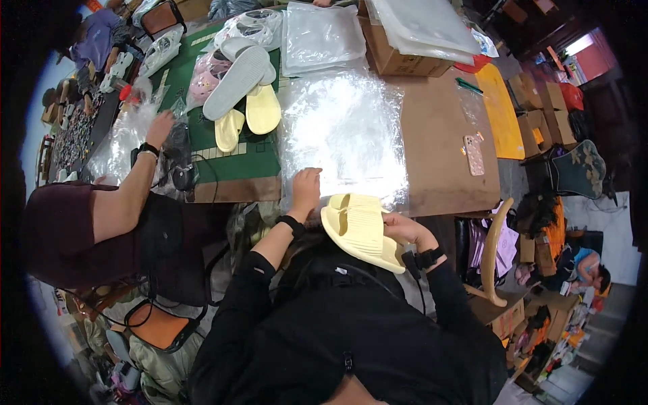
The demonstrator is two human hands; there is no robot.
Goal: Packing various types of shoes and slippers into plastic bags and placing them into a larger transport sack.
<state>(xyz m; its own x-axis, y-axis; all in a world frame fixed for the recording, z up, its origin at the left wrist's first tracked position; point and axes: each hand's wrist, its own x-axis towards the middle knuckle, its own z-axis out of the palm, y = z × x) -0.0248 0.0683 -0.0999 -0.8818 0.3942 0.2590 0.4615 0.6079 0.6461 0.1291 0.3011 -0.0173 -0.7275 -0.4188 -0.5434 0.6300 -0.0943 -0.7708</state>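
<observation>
A pair of pale yellow ribbed slippers [361, 233] is held together at the table's near edge. My right hand [408, 231] is closed around their right side, with its fingers partly hidden behind them. On the table in front of me lies a flat stack of clear plastic bags [344, 138], shiny with reflected light. My left hand [306, 192] rests on the near left part of these bags, its fingers bent a little and holding nothing that shows. The slippers overlap the bags' near edge.
Grey slippers [236, 82], loose yellow slippers [262, 110] and pink clogs [204, 81] lie on a green mat [250, 158]. Behind are more plastic bags [322, 37] and a cardboard box [405, 57]. A phone [474, 155] lies right; a co-worker's arm [138, 169] reaches in left.
</observation>
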